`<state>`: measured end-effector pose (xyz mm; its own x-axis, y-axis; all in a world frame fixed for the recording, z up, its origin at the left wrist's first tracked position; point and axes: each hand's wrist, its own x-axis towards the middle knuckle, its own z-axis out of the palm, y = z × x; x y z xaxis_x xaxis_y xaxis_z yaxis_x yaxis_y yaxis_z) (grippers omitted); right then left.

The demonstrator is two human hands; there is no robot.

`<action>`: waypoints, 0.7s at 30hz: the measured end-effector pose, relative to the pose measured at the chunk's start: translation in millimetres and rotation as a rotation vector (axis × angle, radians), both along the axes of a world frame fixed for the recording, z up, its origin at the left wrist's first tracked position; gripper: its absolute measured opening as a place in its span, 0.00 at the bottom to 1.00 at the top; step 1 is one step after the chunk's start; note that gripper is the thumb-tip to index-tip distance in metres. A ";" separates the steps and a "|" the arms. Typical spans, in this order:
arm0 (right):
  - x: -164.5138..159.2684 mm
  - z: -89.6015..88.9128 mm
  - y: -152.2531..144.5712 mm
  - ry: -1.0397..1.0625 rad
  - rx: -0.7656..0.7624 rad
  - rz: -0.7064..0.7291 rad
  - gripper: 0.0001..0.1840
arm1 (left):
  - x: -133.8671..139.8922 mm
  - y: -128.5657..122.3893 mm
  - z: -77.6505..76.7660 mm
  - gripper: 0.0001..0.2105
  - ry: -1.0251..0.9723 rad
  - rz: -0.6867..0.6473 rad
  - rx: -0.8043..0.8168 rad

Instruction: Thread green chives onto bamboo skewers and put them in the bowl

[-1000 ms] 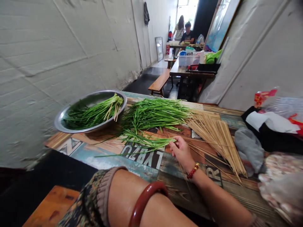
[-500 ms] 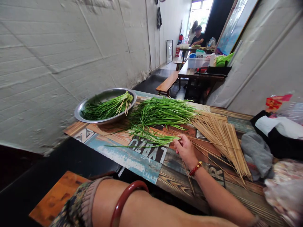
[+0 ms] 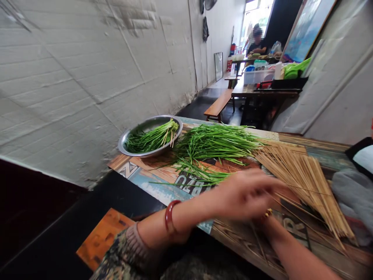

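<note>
My left hand (image 3: 247, 194), with a red-brown bangle (image 3: 171, 217) on its wrist, reaches across in front of my right hand. Motion smears its fingers, so I cannot make out their grip. Of my right hand (image 3: 264, 219) only the wrist side with a beaded bracelet shows; its fingers are hidden behind the left. A small bunch of green chives (image 3: 210, 175) lies on the table, its right end covered by my left hand. Behind it rests a bigger heap of chives (image 3: 221, 144). Thin bamboo skewers (image 3: 311, 182) are fanned out to the right.
At the table's far left stands a metal basin (image 3: 124, 146) with skewered chives (image 3: 151, 138) inside. A grey plastic bag (image 3: 349, 190) sits at the right edge. Beyond are a wooden bench (image 3: 218, 104), another table holding a plastic box (image 3: 258, 76), and a person (image 3: 257, 44).
My left hand has come from out of view at the right to above the right hand, now covering it. The view has turned left, so the table's things appear further right.
</note>
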<state>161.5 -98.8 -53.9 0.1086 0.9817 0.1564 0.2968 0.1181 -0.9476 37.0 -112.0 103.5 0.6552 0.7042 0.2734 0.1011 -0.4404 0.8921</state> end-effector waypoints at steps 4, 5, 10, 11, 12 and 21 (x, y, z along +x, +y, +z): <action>1.5 2.1 -0.9 0.042 -0.078 0.024 0.16 | -50.2 76.7 -42.2 0.08 0.329 0.336 0.228; 1.7 1.9 -0.9 0.047 -0.104 0.026 0.16 | -69.0 91.2 -51.9 0.08 0.404 0.429 0.249; 1.1 0.1 0.7 0.023 -0.130 0.009 0.17 | -147.3 116.2 -74.8 0.08 0.823 0.587 0.363; 1.0 0.2 0.9 0.019 -0.132 0.008 0.17 | -154.7 115.7 -77.7 0.08 0.858 0.573 0.362; 0.9 0.4 0.8 0.016 -0.132 0.008 0.18 | -159.4 114.9 -81.1 0.08 0.882 0.561 0.360; 2.1 2.4 -1.3 -0.007 -0.118 0.011 0.19 | -164.1 113.1 -96.1 0.13 0.985 0.485 0.432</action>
<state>163.6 -100.1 -51.5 0.0972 0.9944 0.0403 0.3030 0.0090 -0.9529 -127.0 1.1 7.4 0.4057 0.9108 0.0761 0.9029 -0.4124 0.1216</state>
